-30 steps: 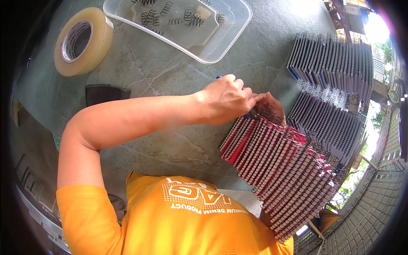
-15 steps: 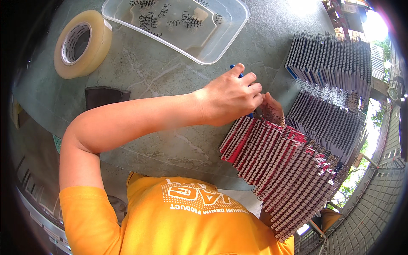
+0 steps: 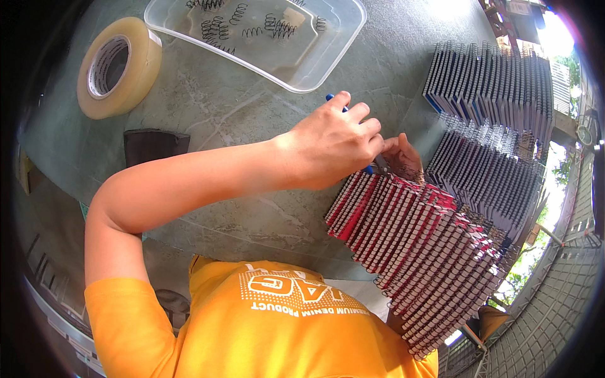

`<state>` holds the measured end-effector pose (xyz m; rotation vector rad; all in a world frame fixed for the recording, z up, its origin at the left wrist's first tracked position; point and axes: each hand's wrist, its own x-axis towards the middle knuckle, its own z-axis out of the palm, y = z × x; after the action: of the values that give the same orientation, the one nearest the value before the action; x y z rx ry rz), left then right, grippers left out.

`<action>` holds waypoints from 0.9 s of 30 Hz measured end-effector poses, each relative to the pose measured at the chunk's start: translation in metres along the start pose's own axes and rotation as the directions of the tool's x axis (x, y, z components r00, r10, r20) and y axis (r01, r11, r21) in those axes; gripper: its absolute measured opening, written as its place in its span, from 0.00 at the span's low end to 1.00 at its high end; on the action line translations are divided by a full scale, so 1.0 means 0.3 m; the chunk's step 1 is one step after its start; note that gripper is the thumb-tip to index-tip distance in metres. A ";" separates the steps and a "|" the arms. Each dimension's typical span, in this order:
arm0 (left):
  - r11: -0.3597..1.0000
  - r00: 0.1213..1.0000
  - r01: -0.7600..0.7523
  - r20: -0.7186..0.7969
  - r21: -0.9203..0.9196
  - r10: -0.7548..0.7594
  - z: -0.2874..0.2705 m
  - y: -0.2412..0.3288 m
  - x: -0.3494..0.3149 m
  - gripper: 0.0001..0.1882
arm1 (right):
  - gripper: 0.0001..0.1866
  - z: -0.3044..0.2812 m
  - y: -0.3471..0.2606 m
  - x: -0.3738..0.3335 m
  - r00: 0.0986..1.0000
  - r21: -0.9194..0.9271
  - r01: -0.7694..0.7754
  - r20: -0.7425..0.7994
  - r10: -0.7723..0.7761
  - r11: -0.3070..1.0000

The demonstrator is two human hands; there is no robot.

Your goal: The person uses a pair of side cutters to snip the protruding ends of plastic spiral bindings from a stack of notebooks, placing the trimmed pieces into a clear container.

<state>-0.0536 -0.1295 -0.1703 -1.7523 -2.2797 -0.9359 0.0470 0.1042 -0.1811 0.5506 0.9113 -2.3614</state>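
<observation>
My left hand (image 3: 331, 143) is closed around a blue-handled tool (image 3: 368, 169) that looks like pliers, mostly hidden in the fist. One blue end shows above the knuckles. The tool's lower end lies at the far corner of a row of red spiral notebooks (image 3: 416, 246) with their wire coils facing up. At that same corner, the bent fingers of my right hand (image 3: 403, 156) close around the coil end of a notebook. The row of notebooks hides most of my right forearm.
Dark blue spiral notebooks (image 3: 488, 91) stand in rows at the right. A clear plastic tray (image 3: 302, 87) with several loose black wire coils (image 3: 280, 26) sits at the far side. To the left are a tape roll (image 3: 142, 75) and a dark scrap (image 3: 154, 146) on the grey table (image 3: 252, 220).
My left hand has shifted slightly left with the blue-handled tool, and a little more of my right fingers shows. The notebooks stay in place.
</observation>
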 end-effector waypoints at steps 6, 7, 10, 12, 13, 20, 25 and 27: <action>0.999 0.999 -0.039 0.015 0.008 0.039 -0.016 0.018 0.008 0.17 | 0.28 0.022 -0.011 0.010 0.999 0.024 -0.039 0.038 0.038 0.999; 0.999 0.999 -0.049 0.015 0.008 0.049 -0.015 0.018 0.010 0.15 | 0.29 0.023 -0.010 0.007 0.999 0.018 -0.038 0.026 0.037 0.999; 0.998 0.996 -0.061 0.067 -0.015 0.062 -0.010 0.020 0.016 0.11 | 0.29 0.040 -0.026 0.008 0.992 0.063 -0.095 0.094 0.089 0.993; 0.998 0.984 -0.042 0.172 -0.056 0.051 -0.005 0.025 0.015 0.09 | 0.28 0.037 -0.021 0.000 0.996 0.041 -0.054 0.069 0.051 0.998; 0.997 0.987 -0.015 0.160 -0.078 0.027 0.005 0.025 0.001 0.08 | 0.28 0.032 -0.013 0.012 0.997 0.031 -0.044 0.068 0.042 0.999; 0.995 0.995 0.002 0.095 -0.097 0.007 -0.022 0.008 -0.003 0.14 | 0.28 0.013 0.002 0.008 1.000 -0.041 0.018 0.019 -0.017 0.999; 0.998 0.999 0.006 0.033 -0.056 -0.004 -0.036 0.010 0.018 0.20 | 0.28 0.013 -0.001 0.007 0.998 0.015 -0.002 0.055 0.002 1.000; 1.000 1.000 -0.010 0.025 -0.026 0.011 -0.028 0.011 0.030 0.20 | 0.29 0.007 -0.007 0.013 0.990 0.058 -0.009 0.142 0.000 0.998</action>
<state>-0.0556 -0.1261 -0.1582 -1.7950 -2.2816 -0.9515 0.0423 0.1026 -0.1808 0.3999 0.7786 -2.3949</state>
